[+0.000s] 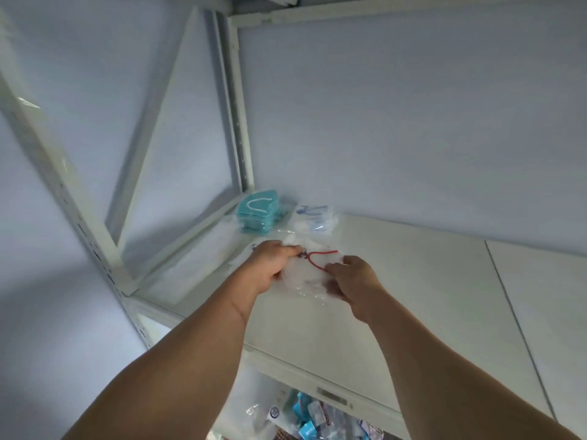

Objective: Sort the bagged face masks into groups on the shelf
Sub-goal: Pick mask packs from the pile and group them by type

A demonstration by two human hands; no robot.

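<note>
Two hands — left hand (272, 265), right hand (351, 282) — grip one bagged mask (306, 273).

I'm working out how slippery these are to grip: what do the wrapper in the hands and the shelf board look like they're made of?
Wrapper: thin clear plastic film, glossy; it crinkles and glints, and the white mask with its red ear loop shows through. Shelf board: smooth, off-white, matte surface, likely painted metal or laminate; the look leaves that open.
</note>
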